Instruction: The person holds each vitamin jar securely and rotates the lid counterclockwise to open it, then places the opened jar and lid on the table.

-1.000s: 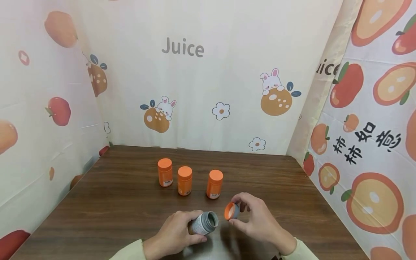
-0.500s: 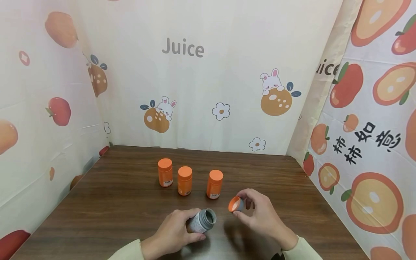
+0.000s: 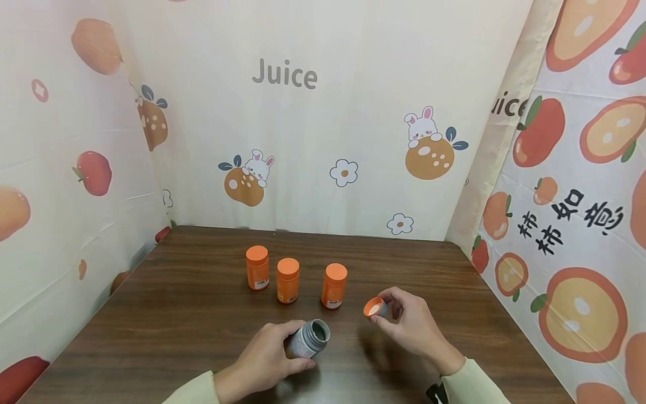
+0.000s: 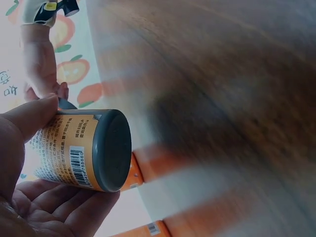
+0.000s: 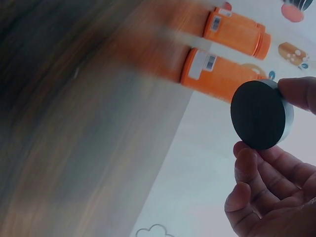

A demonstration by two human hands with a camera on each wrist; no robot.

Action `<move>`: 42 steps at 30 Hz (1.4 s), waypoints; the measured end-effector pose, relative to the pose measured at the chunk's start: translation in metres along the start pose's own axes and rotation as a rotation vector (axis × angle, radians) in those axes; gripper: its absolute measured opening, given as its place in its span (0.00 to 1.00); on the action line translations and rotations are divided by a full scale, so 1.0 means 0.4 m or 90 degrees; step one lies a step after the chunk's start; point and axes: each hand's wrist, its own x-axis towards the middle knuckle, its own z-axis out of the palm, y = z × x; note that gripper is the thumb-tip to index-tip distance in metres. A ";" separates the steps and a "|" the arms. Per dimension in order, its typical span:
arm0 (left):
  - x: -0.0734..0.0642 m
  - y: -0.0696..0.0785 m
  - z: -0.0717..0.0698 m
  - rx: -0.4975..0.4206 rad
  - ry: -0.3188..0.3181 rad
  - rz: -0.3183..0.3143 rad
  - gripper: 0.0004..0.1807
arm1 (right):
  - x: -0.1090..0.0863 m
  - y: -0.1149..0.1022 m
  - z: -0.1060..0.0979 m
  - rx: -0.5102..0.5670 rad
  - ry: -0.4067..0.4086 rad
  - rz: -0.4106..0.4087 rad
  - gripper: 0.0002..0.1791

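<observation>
We see a person's left grip (image 3: 267, 356) curled round a grey bottle (image 3: 305, 339), thumb on one side and fingers on the other, closed just as far as the bottle's width allows. The bottle is held clear of the bench (image 3: 202, 286), tilted, its uncovered threaded mouth angled right and up; we cannot tell whether anything is inside. The left wrist view shows its printed label (image 4: 66, 148), with a barcode, and its dark base. To its right, well apart, the right grip (image 3: 411, 320) pinches a small round cap (image 3: 374, 308) by its edge between thumb and fingertips, the orange inside and pale liner facing the bottle side. Over the last second the cap has been drawn farther out from the mouth, while the left grip has eased slightly back to the left; we judge that cap and bottle are now fully separate, leaving the mouth unobstructed. Beyond the hands, three orange bottles, left (image 3: 258, 269), middle (image 3: 287, 280) and right (image 3: 334, 286), stand upright and capped where they were, the left pair near each other. Behind hangs a pale cloth (image 3: 313, 129) printed with "Juice", fruit and rabbits.
</observation>
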 end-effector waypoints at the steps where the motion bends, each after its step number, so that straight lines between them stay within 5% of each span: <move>1: -0.001 0.000 -0.001 -0.001 0.001 -0.001 0.26 | 0.002 0.006 -0.001 -0.002 -0.001 0.006 0.18; 26: -0.002 -0.005 -0.007 -0.010 0.004 -0.021 0.28 | 0.051 0.113 -0.014 -0.079 -0.026 0.152 0.23; 42: -0.003 -0.010 -0.007 -0.011 0.010 -0.017 0.28 | 0.056 0.142 0.006 -0.089 -0.059 0.196 0.23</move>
